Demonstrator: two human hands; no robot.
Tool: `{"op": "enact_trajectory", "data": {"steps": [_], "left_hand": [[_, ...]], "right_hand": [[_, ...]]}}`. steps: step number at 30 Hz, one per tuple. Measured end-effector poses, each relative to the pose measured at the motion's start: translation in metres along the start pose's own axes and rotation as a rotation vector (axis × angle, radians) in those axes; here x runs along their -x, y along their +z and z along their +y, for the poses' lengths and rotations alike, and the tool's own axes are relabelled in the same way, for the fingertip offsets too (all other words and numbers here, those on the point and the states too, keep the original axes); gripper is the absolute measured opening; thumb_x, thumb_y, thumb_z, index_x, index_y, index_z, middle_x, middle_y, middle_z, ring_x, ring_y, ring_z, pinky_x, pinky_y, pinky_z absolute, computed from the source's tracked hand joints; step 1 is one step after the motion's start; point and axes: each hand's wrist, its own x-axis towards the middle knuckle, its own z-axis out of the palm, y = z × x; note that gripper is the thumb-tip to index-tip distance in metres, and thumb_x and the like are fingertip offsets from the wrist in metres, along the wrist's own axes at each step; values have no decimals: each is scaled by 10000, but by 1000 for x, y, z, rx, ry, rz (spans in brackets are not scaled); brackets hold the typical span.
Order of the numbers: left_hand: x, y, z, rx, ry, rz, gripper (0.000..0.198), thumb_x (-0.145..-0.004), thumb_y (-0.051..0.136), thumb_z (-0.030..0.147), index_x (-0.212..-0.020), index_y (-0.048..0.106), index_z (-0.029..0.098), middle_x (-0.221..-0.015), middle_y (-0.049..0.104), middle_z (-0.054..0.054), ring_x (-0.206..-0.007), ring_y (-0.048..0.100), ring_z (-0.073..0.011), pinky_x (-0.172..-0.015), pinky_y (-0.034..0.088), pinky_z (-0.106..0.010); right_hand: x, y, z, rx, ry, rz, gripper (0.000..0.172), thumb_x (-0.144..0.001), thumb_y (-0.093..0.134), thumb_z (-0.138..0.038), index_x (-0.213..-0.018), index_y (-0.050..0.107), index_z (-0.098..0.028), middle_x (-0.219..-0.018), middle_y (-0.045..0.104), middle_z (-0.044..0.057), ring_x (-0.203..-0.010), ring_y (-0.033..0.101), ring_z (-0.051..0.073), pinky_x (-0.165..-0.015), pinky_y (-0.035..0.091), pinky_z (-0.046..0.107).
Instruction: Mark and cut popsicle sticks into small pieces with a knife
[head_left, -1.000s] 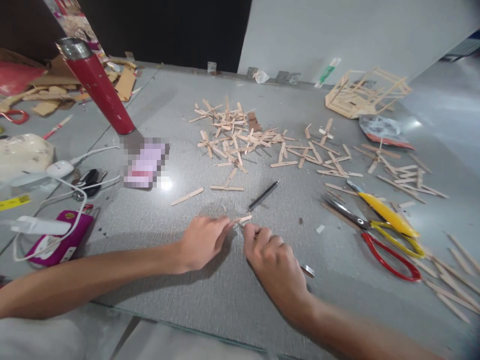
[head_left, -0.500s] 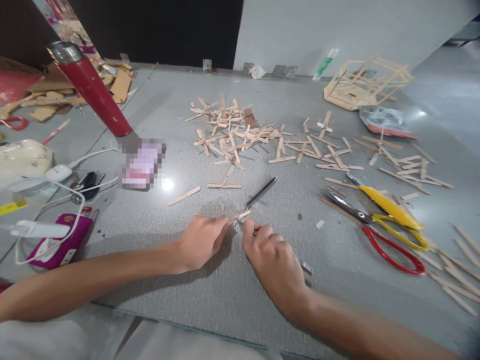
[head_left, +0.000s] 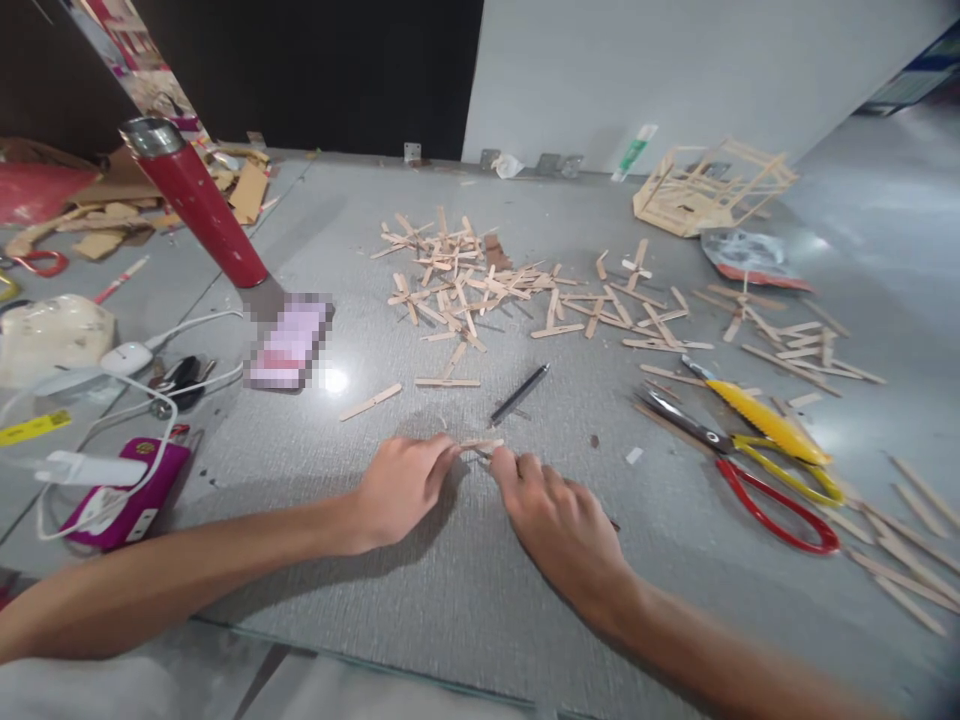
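R hand [head_left: 562, 515] hides most of tool [head_left: 478, 453], can't ID; pink item [head_left: 291, 345] pixelated; L forearm [head_left: 202, 555] cut off @ edge.

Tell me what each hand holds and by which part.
The left hand pinches a small wooden stick by its left end. The right hand grips a slim tool around its mostly hidden body, the tip poking out.

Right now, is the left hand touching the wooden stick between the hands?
Touching: the head view shows the wooden stick jutting straight out of the left hand, no gap between them.
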Motion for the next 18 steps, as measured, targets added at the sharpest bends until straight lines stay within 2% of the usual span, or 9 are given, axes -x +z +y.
{"op": "enact_trajectory", "data": {"steps": [5, 8, 11, 13, 15, 18], "left_hand": [[0, -5, -2, 99, -33, 47, 398, -1065, 371, 314, -740, 560, 183, -566, 462, 41, -491, 365, -103, -561, 301, -253], [1, -7, -3, 172, 19, 40, 341, -1058, 408, 274, -835, 645, 172, -641, 576, 18, -553, 476, -108, -604, 361, -241], [2, -9, -3, 241, 88, 71, 260, -1034, 466, 217, -1007, 719, 163, -836, 705, -35, -708, 615, -132, -681, 438, -242], [2, -11, -2, 266, 85, 71, 233, -1009, 517, 190, -1070, 740, 171, -922, 732, -50, -765, 645, -141, -703, 463, -245], [0, -16, -1, 276, 29, 21, 211, -992, 553, 186, -1049, 756, 182, -911, 743, -42, -739, 647, -140, -680, 469, -245], [-4, -23, -1, 342, -75, -64, 194, -1000, 563, 232, -1018, 748, 176, -794, 734, -24, -633, 635, -132, -613, 465, -240]], "right_hand": [[7, 13, 11, -179, -15, -21, 209, -970, 439, -19, -927, 532, -201, -714, 637, -8, -538, 609, 117, -492, 322, 242], [7, 22, 16, -298, 61, -32, 210, -995, 392, -47, -1015, 551, -184, -728, 665, 7, -532, 615, 118, -476, 303, 238], [5, 26, 19, -392, 97, 24, 224, -1046, 346, -127, -980, 555, -173, -629, 615, -13, -480, 579, 117, -449, 273, 233], [5, 26, 21, -405, 51, 68, 264, -1047, 330, -119, -918, 554, -176, -624, 593, -18, -461, 547, 111, -445, 284, 232], [4, 26, 23, -388, -17, 100, 276, -1017, 338, -58, -935, 579, -164, -714, 636, 7, -499, 557, 107, -473, 332, 232], [5, 27, 27, -369, -108, 114, 288, -996, 382, -25, -1135, 612, -128, -836, 696, 40, -613, 614, 116, -530, 386, 233]]}}
